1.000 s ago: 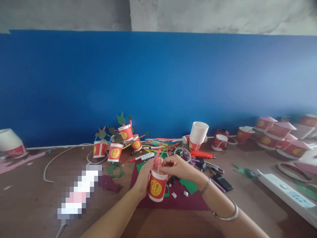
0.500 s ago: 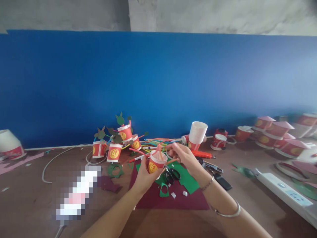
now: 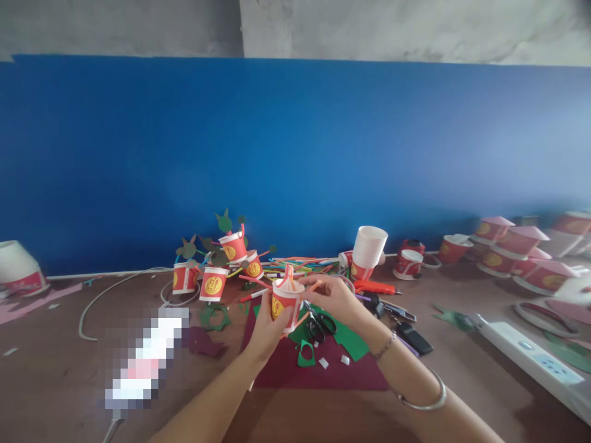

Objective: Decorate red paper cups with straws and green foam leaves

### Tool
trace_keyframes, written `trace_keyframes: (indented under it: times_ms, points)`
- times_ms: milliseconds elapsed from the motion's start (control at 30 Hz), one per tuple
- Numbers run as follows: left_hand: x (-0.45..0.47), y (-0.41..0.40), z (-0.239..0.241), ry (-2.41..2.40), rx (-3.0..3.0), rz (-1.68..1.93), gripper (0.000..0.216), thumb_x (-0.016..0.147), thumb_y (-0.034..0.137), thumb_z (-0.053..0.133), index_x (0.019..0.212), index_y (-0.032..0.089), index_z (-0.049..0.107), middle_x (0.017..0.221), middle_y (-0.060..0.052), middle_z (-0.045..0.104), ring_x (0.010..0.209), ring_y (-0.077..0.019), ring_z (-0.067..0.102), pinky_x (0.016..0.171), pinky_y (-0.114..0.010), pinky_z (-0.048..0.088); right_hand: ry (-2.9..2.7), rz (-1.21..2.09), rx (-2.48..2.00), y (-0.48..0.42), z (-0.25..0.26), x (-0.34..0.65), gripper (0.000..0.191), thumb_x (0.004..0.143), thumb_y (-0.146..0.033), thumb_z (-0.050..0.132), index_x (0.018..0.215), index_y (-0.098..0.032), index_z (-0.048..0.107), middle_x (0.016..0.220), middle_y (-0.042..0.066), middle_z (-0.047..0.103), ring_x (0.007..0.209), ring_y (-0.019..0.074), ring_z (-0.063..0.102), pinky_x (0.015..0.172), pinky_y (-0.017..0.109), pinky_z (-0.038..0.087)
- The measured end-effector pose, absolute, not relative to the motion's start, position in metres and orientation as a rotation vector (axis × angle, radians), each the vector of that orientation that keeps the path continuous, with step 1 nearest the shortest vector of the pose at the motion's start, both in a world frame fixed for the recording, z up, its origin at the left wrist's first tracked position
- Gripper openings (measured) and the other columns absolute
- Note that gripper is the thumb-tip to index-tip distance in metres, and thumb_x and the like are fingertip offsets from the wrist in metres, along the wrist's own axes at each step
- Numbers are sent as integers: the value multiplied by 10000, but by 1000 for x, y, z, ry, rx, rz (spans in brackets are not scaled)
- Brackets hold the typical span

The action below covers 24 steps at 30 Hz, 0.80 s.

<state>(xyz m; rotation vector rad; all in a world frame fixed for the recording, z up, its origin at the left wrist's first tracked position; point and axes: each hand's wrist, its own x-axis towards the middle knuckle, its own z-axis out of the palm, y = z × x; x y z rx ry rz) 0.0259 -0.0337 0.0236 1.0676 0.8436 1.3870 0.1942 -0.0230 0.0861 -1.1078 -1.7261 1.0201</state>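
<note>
My left hand [image 3: 264, 326] is wrapped round a red-and-white paper cup [image 3: 290, 303] with a yellow emblem, held upright above the mat. Pink and orange straws poke out through the cup's open top and its sides. At the cup's right side, my right hand [image 3: 330, 298] pinches an orange straw [image 3: 315, 285], whose end angles upward beside the fingers. Part of this straw is hidden by the fingers. Below the hands lie black-handled scissors [image 3: 323, 326] and green paper [image 3: 353, 341] on a dark red sheet [image 3: 318, 376].
Cups with straws and green paper shapes, such as one cup [image 3: 213, 285], stand at the left. Behind are loose straws [image 3: 300, 264] and a stack of white cups [image 3: 369, 246]. An orange glue gun [image 3: 375, 287], keys [image 3: 397, 311] and a power strip [image 3: 530, 354] lie right.
The cup has shifted slightly left and turned, its emblem now nearer the left hand. My right hand has come down closer to the cup wall, and the orange straw's end now points upward.
</note>
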Motion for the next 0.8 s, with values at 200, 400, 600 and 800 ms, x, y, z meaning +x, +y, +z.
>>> trace_keyframes:
  times_ms: [200, 400, 600, 800]
  points:
    - [28, -43, 25, 741, 1274, 1255, 559, 690, 265, 717, 1185, 205, 464, 1114, -74, 627, 991, -226, 603, 854, -304, 455, -1710, 994, -1258, -25, 90, 193, 394, 740, -530, 615, 670, -143, 638, 652, 25, 622, 601, 145, 574, 524, 238, 423]
    - [28, -46, 21, 660, 1252, 1156, 625, 693, 308, 738, 1247, 214, 465, 1190, -94, 614, 1042, -249, 595, 873, -326, 463, -1640, 1026, -1417, -23, 73, 189, 393, 690, -540, 667, 650, -196, 482, 507, -46, 533, 422, 110, 509, 398, 217, 373]
    - [24, -33, 24, 698, 921, 1244, 430, 765, 510, 626, 1012, 159, 661, 1037, -97, 695, 995, -261, 623, 859, -357, 471, -1669, 1075, -1300, -21, 69, 189, 367, 745, -535, 620, 769, -175, 550, 615, -12, 604, 549, 133, 561, 500, 235, 434]
    - [24, -28, 26, 602, 651, 1241, 323, 680, 454, 732, 764, 156, 639, 858, -41, 693, 789, -199, 655, 784, -341, 487, -1554, 1351, -1163, -21, 61, 183, 427, 685, -564, 665, 779, -155, 587, 683, 2, 621, 643, 150, 583, 611, 257, 454]
